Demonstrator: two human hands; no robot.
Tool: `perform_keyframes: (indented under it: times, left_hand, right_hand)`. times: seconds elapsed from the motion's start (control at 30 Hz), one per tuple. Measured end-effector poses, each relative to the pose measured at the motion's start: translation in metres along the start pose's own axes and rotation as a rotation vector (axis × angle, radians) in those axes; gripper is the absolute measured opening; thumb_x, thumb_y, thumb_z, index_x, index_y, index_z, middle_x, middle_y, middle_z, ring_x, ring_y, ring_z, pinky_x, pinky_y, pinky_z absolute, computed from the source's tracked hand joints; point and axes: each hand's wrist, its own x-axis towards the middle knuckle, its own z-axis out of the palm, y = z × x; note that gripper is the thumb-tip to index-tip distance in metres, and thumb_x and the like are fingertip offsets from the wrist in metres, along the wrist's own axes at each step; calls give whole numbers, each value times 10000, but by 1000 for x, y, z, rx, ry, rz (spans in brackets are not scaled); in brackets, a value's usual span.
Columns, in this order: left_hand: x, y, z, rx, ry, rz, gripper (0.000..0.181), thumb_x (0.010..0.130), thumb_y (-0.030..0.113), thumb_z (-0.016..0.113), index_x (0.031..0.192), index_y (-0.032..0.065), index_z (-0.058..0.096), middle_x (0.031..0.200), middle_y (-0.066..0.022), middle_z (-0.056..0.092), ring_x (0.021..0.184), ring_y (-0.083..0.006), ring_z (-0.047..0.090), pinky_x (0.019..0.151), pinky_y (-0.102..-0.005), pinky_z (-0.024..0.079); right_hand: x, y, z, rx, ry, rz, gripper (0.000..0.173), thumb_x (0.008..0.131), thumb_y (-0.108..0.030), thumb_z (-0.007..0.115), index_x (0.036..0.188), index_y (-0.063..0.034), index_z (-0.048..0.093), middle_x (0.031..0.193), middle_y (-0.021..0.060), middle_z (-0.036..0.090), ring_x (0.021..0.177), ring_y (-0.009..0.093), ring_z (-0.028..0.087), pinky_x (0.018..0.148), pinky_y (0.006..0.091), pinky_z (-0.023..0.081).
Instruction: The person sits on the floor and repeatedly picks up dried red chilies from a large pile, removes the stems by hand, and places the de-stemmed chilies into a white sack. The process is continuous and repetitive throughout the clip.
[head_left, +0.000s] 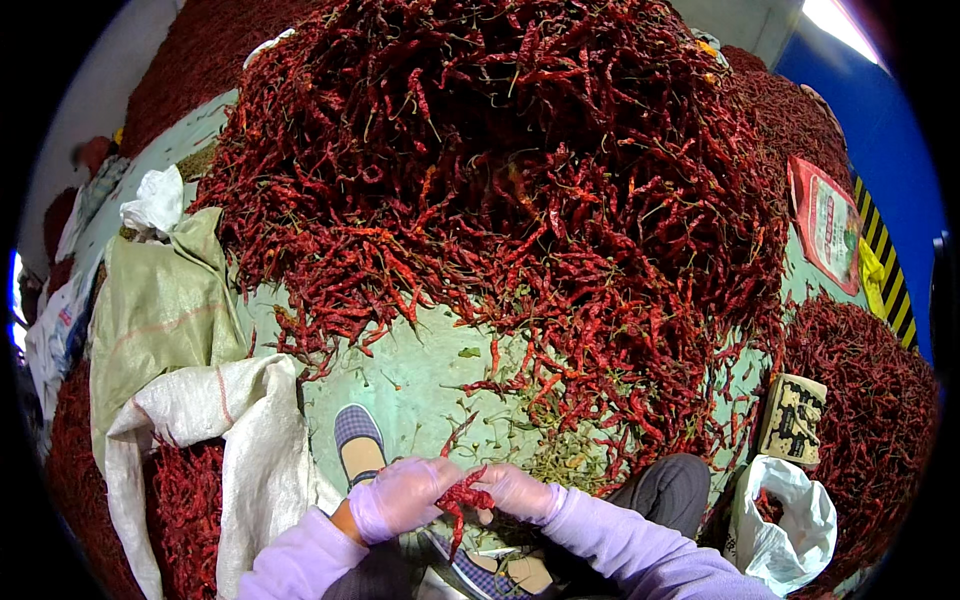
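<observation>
Close together above my feet, my two gloved hands hold dried red chillies. My left hand (409, 495), in a thin translucent glove, is closed on a small bunch of dried red chillies (463, 501), with one chilli pointing up above the fingers. My right hand (517, 491), gloved the same way, touches the right side of the bunch at the stem ends. Beyond the hands rises a large heap of dried red chillies (555, 217). Loose green stems (562, 457) lie on the pale green floor sheet just right of the hands.
At left, a white woven sack (262, 435) with chillies in it stands by an olive sack (165, 300). At right are a white plastic bag (810, 517), a patterned box (793, 420), a red-and-white printed bag (825, 225) and another chilli heap (862, 375). My shoe (358, 435) rests on the sheet.
</observation>
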Motion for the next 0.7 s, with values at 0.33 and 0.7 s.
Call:
perform_keyframes:
  times: [0.33, 0.7]
  left_hand:
    - [-10, -27, 13, -375, 298, -231, 307, 672, 26, 592, 973, 27, 534, 792, -106, 563, 726, -227, 574, 653, -320, 456]
    - [-12, -16, 4, -1297, 152, -428, 162, 779, 100, 559, 901, -6, 543, 749, -104, 588, 704, -165, 576, 667, -271, 461]
  right_hand:
    - [-29, -45, 45, -746, -241, -376, 233, 829, -294, 499, 890, -72, 530, 730, 158, 572, 668, 299, 575, 593, 356, 452]
    - [-25, -24, 5, -794, 420, -505, 483, 780, -234, 576, 1196, -48, 419, 1105, 181, 519, 1025, 309, 504, 867, 341, 410]
